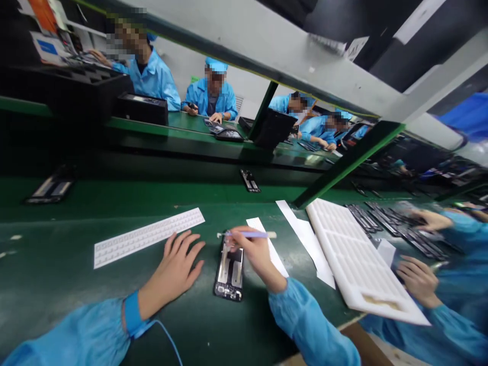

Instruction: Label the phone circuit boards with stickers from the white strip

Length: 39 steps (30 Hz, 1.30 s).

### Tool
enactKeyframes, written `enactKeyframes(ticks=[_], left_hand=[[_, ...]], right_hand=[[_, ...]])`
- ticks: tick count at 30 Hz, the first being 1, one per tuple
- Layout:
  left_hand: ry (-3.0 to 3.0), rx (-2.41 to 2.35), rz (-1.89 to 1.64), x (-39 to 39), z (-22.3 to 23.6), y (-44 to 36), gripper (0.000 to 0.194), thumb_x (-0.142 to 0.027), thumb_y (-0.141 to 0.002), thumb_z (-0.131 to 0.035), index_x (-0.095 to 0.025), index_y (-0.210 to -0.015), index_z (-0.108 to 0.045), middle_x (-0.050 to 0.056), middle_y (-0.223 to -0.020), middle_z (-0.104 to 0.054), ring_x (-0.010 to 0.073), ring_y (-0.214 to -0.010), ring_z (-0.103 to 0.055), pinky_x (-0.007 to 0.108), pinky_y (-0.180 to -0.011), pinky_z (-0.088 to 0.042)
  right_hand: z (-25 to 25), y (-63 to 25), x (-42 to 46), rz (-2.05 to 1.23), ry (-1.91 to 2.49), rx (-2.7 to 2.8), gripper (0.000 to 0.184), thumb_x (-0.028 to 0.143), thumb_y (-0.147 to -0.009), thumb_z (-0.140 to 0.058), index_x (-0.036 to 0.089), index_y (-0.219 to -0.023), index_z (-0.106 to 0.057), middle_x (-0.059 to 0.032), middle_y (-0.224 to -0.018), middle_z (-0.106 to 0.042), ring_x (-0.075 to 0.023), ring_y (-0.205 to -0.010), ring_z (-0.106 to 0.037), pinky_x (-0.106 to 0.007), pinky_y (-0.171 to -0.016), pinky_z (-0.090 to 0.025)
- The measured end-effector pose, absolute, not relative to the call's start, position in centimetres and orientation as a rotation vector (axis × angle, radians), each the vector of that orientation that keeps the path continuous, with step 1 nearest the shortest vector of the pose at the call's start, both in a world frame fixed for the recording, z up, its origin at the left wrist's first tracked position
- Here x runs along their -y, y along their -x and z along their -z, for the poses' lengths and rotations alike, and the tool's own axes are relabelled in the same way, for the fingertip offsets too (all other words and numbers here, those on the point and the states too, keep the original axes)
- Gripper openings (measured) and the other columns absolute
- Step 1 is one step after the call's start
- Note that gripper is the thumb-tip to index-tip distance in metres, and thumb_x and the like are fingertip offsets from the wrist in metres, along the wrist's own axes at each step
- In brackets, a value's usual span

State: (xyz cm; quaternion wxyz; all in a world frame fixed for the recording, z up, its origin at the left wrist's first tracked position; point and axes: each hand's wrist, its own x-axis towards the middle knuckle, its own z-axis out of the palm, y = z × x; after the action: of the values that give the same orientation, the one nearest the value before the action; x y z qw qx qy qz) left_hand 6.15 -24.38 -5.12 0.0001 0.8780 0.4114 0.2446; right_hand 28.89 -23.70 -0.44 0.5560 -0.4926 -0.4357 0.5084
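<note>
My left hand (177, 264) rests with its fingers spread on the green bench, nothing in it. Its fingertips are at the lower edge of a white sheet of small printed labels (148, 236). A blue strap with a cord circles that wrist. My right hand (253, 249) grips a slim purple stick tool with pale ends (253, 234). That hand hovers at the upper part of an opened phone body (230, 269), which lies lengthwise before me with its inside parts showing. My fingers hide some of the phone's top, so whether the tool touches it I cannot tell.
Right of my hand lie a second label sheet (272, 249) and white paper strips (305, 239). A white slotted tray (354, 254) leans there. Beyond it a co-worker's hands are near rows of phone bodies (404, 229). Another phone body (250, 181) lies farther back, below a green post (343, 165).
</note>
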Motion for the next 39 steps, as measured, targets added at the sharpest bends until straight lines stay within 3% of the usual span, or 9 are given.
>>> enactKeyframes(ticks=[3, 9, 13, 39], left_hand=[[-2.726, -1.060, -0.690, 25.5, 4.9, -6.6, 0.036, -0.029, -0.095, -0.048, -0.024, -0.130, -0.054, 0.008, -0.135, -0.052, 0.0268, -0.133, -0.040, 0.053, -0.113, -0.032], [-2.751, -0.844, -0.626, 27.5, 4.2, -7.3, 0.037, -0.031, -0.093, -0.053, -0.025, -0.130, -0.054, 0.009, -0.138, -0.049, 0.0289, -0.134, -0.039, 0.055, -0.112, -0.034], [-2.838, -0.652, -0.542, 29.3, 4.0, -7.2, 0.041, -0.024, -0.091, -0.053, -0.028, -0.132, -0.053, 0.006, -0.136, -0.052, 0.0250, -0.131, -0.043, 0.050, -0.114, -0.035], [-2.879, -0.635, -0.484, 29.8, 4.2, -7.2, 0.047, -0.026, -0.092, -0.051, -0.025, -0.139, -0.047, 0.006, -0.134, -0.054, 0.0231, -0.125, -0.048, 0.046, -0.112, -0.036]], right_hand=[[2.8, -31.4, 28.4, -1.168, 1.271, 0.911, 0.038, 0.046, -0.070, -0.083, 0.013, -0.081, -0.071, -0.0085, -0.067, -0.074, -0.0174, -0.054, -0.070, -0.023, -0.049, -0.058], [4.6, -31.5, 33.6, -1.179, 1.311, 0.923, 0.035, 0.047, -0.072, -0.082, 0.014, -0.080, -0.073, -0.0092, -0.067, -0.075, -0.0181, -0.054, -0.070, -0.026, -0.052, -0.060], [5.2, -30.3, 35.8, -1.166, 1.328, 1.019, 0.029, 0.045, -0.079, -0.076, 0.017, -0.082, -0.075, -0.0083, -0.069, -0.075, -0.0193, -0.057, -0.071, -0.027, -0.056, -0.061], [5.3, -30.0, 35.6, -1.115, 1.373, 1.019, 0.027, 0.043, -0.081, -0.074, 0.016, -0.085, -0.075, -0.0078, -0.069, -0.076, -0.0190, -0.057, -0.072, -0.026, -0.057, -0.061]])
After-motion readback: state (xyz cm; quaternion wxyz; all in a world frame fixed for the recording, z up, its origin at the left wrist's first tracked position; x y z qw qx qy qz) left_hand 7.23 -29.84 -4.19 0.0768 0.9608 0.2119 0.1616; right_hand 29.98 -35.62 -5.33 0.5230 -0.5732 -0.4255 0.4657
